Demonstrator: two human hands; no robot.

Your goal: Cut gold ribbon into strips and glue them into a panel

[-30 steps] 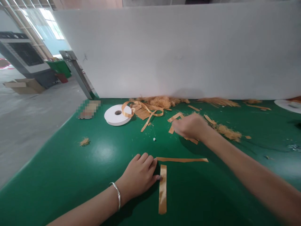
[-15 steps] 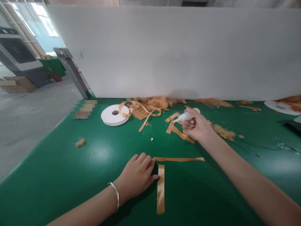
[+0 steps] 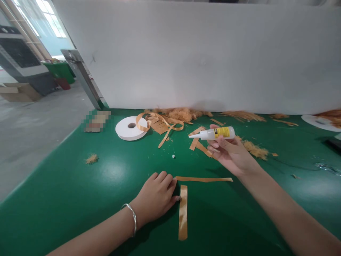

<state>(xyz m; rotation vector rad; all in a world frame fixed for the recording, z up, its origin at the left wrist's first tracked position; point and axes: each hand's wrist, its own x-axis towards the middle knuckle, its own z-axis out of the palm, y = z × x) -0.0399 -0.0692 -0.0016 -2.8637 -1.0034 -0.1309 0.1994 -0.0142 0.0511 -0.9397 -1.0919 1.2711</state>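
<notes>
My right hand [image 3: 231, 155] holds a small white glue bottle [image 3: 213, 133] with a yellow label, lifted above the green table [image 3: 80, 199], nozzle pointing left. My left hand [image 3: 157, 196] lies flat on the table, its fingertips touching the top end of an upright orange ribbon strip [image 3: 183, 212]. A second orange strip [image 3: 204, 179] lies crosswise just beyond that one, apart from it. Under the bottle lie more cut orange strips [image 3: 198, 144].
A white tape roll [image 3: 130, 128] sits at the back left beside a tangle of orange ribbon [image 3: 160, 124] and frayed fibre [image 3: 182, 114]. More fibre [image 3: 255, 149] lies right of my hand. A white wall [image 3: 199, 53] borders the table's far edge.
My right hand reached among the cut strips, took up the glue bottle and lifted it, turning it so the label shows. My left hand stayed put on the strip.
</notes>
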